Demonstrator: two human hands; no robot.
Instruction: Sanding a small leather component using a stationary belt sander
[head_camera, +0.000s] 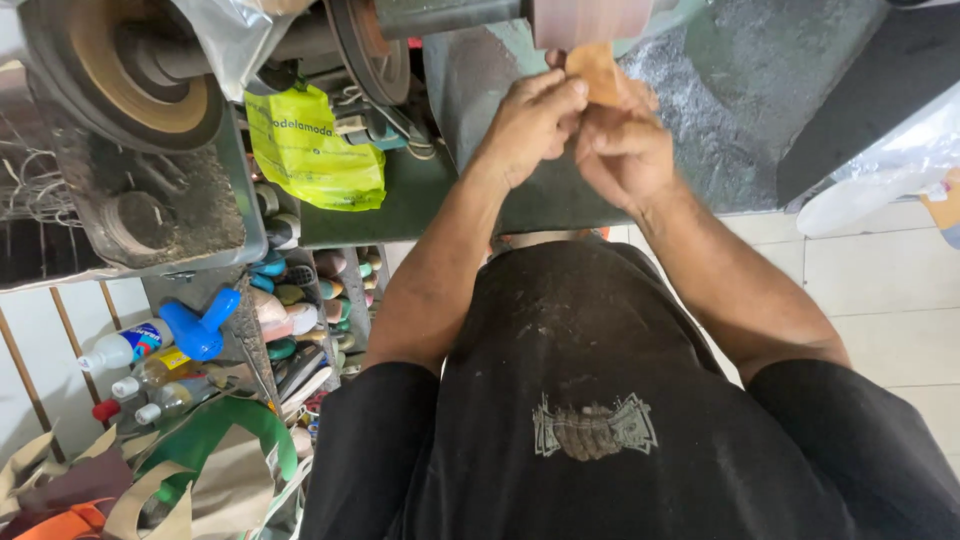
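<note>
Both my hands are raised in front of me at the machine. My left hand (530, 120) and my right hand (625, 150) together grip a small tan, leather-like piece (598, 72). Its top edge is pressed up against the pinkish sanding drum (592, 20) at the top of the view. Most of the piece is hidden by my fingers. The drum sits on a horizontal shaft above a grey-green dusty machine housing (740, 110).
A large grinding wheel (120, 70) and a second disc (370, 50) are at upper left. A yellow plastic bag (315, 150) hangs below them. Shelves of coloured shoe lasts (300, 300), bottles (130, 345) and bags stand at lower left. White tiled floor lies at right.
</note>
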